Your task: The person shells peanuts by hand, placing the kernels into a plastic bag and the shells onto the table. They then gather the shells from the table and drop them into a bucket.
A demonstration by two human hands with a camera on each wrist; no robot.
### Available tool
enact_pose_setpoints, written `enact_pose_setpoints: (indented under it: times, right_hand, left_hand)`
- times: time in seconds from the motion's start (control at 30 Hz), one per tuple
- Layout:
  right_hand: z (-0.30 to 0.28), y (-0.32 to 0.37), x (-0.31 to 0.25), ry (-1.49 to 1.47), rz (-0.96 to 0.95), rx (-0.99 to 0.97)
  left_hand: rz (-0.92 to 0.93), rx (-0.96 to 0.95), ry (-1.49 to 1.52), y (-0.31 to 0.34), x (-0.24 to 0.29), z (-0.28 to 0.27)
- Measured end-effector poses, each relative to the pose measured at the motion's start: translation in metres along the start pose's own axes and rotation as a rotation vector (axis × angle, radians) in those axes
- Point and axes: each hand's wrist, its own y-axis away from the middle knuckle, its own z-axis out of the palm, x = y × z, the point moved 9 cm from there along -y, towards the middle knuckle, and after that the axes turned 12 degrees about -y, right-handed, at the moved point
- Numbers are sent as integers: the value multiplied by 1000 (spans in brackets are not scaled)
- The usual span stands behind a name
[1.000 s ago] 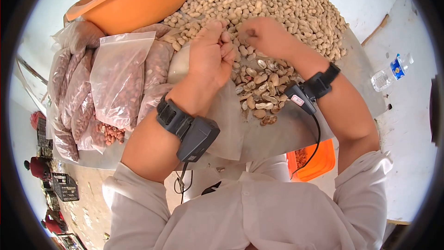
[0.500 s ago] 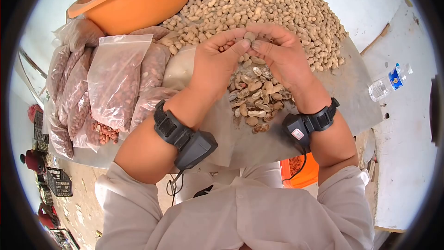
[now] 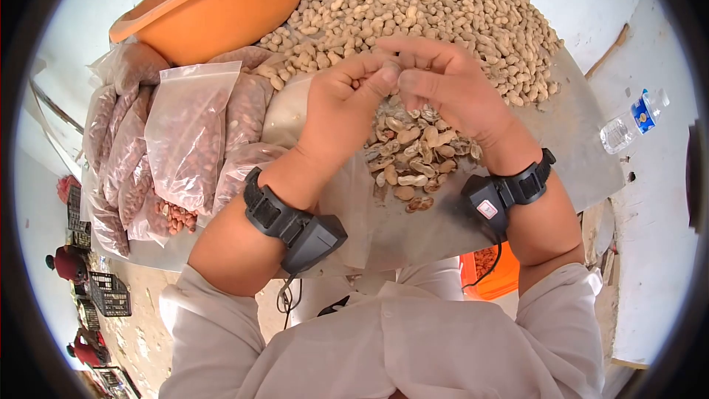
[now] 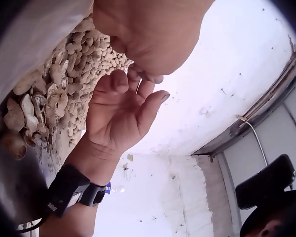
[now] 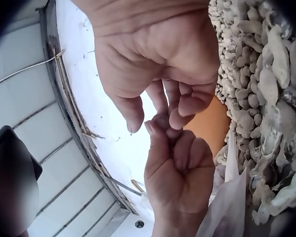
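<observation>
Both hands meet over the near edge of a heap of unshelled peanuts [image 3: 443, 11], fingertips close together. My left hand [image 3: 336, 111] has its fingers curled and pinches a peanut [image 5: 161, 121] between thumb and fingers; the fingers largely hide it. Opposite it, my right hand [image 3: 465, 100] reaches its front fingers to the left fingertips. Its thumb stands apart from them, with a gap showing in both wrist views. Below the hands lies a small pile of split, emptied peanut shells [image 3: 413, 157].
Clear bags of reddish kernels [image 3: 188, 133] fill the table's left side, with loose kernels [image 3: 177, 218] beside them. Behind them stands a large orange basin [image 3: 221, 11]. A water bottle [image 3: 628, 127] is at the right. An orange container [image 3: 498, 273] sits below the table's front edge.
The hands were apart a second ago, then came together, thumbs and fingers of both at a peanut. Now the right thumb has drawn off it and the right fingers have spread.
</observation>
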Motion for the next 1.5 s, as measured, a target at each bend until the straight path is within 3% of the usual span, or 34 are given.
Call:
enact_pose_setpoints:
  times: [0.1,0.7,0.83,1.2,1.3,1.4,1.5]
  right_hand:
    - [6,0,-2,206,-3,-27]
    - [14,5,-16,215,-132,54]
    - [4,3,-4,-1,-135,101]
    - [-4,3,7,-110,-96,132]
    - [-3,4,5,-31,-102,128]
    - [5,5,-8,146,-266,111]
    - [6,7,-8,249,-224,128]
  left_hand:
    - [-16,-53,-58,0,0,3]
    - [-107,-42,387,-2,-12,11]
    - [-163,53,489,-2,-21,0]
    - [-315,-96,769,1,-21,17]
    - [-359,-121,800,1,-26,20]
    - [-404,-138,869,1,-31,22]
    - [-425,-132,850,3,-32,22]
